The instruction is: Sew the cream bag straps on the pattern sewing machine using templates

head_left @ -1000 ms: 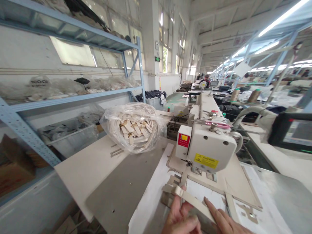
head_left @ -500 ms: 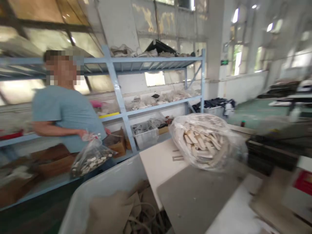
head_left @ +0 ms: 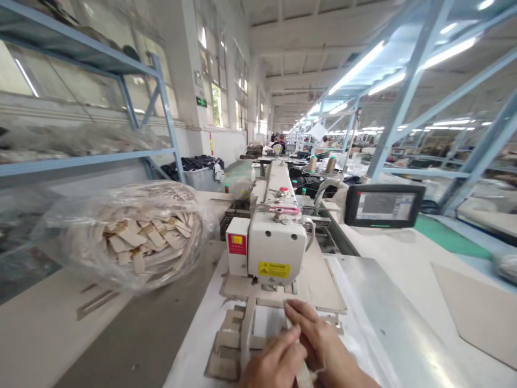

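Note:
My left hand (head_left: 274, 364) and my right hand (head_left: 314, 335) are close together at the bottom of the view, in front of a white industrial sewing machine (head_left: 274, 242). Both hands pinch a beige fabric strap (head_left: 302, 374), and my fingers hide most of it. Just left of my hands lies a flat tan cutout template (head_left: 226, 345) on the machine's work surface. Further left, a clear plastic bag (head_left: 129, 237) bulges with many beige straps and tabs.
A blue metal shelf rack (head_left: 161, 108) stands along the left wall. To the right are a control screen (head_left: 383, 206) and a bare metal plate (head_left: 383, 318). Thread cones (head_left: 327, 164) stand behind the machine, and further sewing stations run into the distance.
My view swung left, past a person holding a bag, then returned to the machine. My hands have come closer together, and the strap is now mostly hidden between them.

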A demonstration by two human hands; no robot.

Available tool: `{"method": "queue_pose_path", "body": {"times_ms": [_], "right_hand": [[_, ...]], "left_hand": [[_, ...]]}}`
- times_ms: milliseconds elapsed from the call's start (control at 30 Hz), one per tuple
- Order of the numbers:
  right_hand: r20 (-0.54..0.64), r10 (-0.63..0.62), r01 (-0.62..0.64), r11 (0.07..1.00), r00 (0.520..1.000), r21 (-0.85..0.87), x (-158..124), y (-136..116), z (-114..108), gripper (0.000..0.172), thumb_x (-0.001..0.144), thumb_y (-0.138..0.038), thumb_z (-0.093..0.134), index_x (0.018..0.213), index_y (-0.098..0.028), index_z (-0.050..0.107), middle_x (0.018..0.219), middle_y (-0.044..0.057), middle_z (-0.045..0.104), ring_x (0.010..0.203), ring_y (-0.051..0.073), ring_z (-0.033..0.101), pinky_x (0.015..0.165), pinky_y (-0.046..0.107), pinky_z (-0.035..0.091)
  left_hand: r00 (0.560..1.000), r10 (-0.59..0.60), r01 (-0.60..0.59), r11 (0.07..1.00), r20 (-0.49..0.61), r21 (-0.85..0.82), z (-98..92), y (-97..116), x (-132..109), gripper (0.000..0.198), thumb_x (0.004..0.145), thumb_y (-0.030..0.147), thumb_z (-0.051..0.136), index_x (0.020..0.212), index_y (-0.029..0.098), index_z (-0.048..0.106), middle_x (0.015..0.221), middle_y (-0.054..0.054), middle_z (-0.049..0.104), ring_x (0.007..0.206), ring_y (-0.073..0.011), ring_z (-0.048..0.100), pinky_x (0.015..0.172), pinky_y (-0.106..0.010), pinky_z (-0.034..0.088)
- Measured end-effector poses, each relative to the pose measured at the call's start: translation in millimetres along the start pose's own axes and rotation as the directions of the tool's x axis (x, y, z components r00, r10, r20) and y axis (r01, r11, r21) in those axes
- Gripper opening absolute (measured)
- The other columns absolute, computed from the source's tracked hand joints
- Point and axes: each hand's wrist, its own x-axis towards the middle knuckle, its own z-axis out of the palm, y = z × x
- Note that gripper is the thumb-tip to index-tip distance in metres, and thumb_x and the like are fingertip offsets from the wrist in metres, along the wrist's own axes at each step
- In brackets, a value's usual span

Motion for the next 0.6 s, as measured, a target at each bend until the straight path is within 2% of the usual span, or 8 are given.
{"method": "queue_pose_path", "body": {"times_ms": [100, 200, 267, 400, 500, 600], "right_hand": [[0.012, 0.011, -0.01, 0.999, 1.0, -0.05, 28, 9, -1, 0.054, 0.087, -0.011, 0.047, 0.139, -0.008, 0.06, 0.144, 0.021, 0.054, 0.13, 0.024, 0.056, 0.112, 0.037, 0.045], [0.02, 0.014, -0.011, 0.99, 1.0, -0.14, 45, 19, 3, 0.041, 0.093, -0.017, 0.054, 0.132, -0.013, 0.067, 0.134, 0.017, 0.063, 0.13, 0.029, 0.053, 0.12, 0.048, 0.034], [-0.004, 0.045, -0.045, 0.98, 0.999, -0.194, 49, 23, 6, 0.038, 0.095, -0.02, 0.057, 0.131, -0.017, 0.069, 0.128, 0.013, 0.066, 0.128, 0.032, 0.051, 0.12, 0.052, 0.029], [-0.026, 0.102, -0.105, 0.962, 0.994, -0.254, 50, 27, 10, 0.039, 0.096, -0.016, 0.055, 0.131, -0.023, 0.069, 0.125, 0.008, 0.068, 0.124, 0.03, 0.05, 0.12, 0.05, 0.026], [-0.009, 0.119, -0.116, 0.941, 0.993, -0.317, 51, 29, 9, 0.038, 0.095, -0.015, 0.055, 0.129, -0.026, 0.069, 0.12, 0.004, 0.07, 0.126, 0.028, 0.05, 0.123, 0.051, 0.017], [-0.01, 0.12, -0.114, 0.911, 0.993, -0.397, 53, 28, 8, 0.034, 0.095, -0.015, 0.055, 0.124, -0.025, 0.071, 0.114, 0.004, 0.071, 0.126, 0.028, 0.051, 0.124, 0.053, 0.008]], "left_hand": [[0.99, -0.018, 0.002, 0.994, 0.14, 0.111, -13.6, -4, 25, 0.054, 0.079, 0.002, 0.052, 0.132, 0.013, 0.062, 0.148, -0.018, 0.057, 0.138, -0.0267, 0.054, 0.118, -0.035, 0.044], [0.983, -0.107, 0.078, 0.98, 0.152, 0.181, -15.8, -9, 41, 0.058, 0.08, -0.004, 0.041, 0.132, 0.01, 0.06, 0.148, -0.019, 0.057, 0.138, -0.0249, 0.054, 0.117, -0.038, 0.045], [0.98, -0.134, 0.102, 0.974, 0.15, 0.201, -13.3, -13, 44, 0.062, 0.079, -0.006, 0.036, 0.135, 0.009, 0.059, 0.148, -0.019, 0.057, 0.138, -0.0241, 0.054, 0.117, -0.039, 0.045], [0.982, -0.14, 0.114, 0.975, 0.129, 0.191, -11.9, -20, 47, 0.073, 0.072, -0.009, 0.035, 0.138, 0.011, 0.058, 0.145, -0.015, 0.06, 0.14, -0.0213, 0.052, 0.12, -0.039, 0.042], [0.966, -0.18, 0.134, 0.963, 0.187, 0.236, -14.0, -21, 50, 0.076, 0.072, -0.007, 0.036, 0.144, 0.01, 0.053, 0.15, -0.017, 0.055, 0.143, -0.0243, 0.049, 0.121, -0.043, 0.04], [0.954, -0.215, 0.151, 0.947, 0.211, 0.282, -13.6, -20, 52, 0.078, 0.071, -0.008, 0.035, 0.145, 0.009, 0.052, 0.153, -0.018, 0.051, 0.145, -0.026, 0.046, 0.122, -0.046, 0.039]]}}
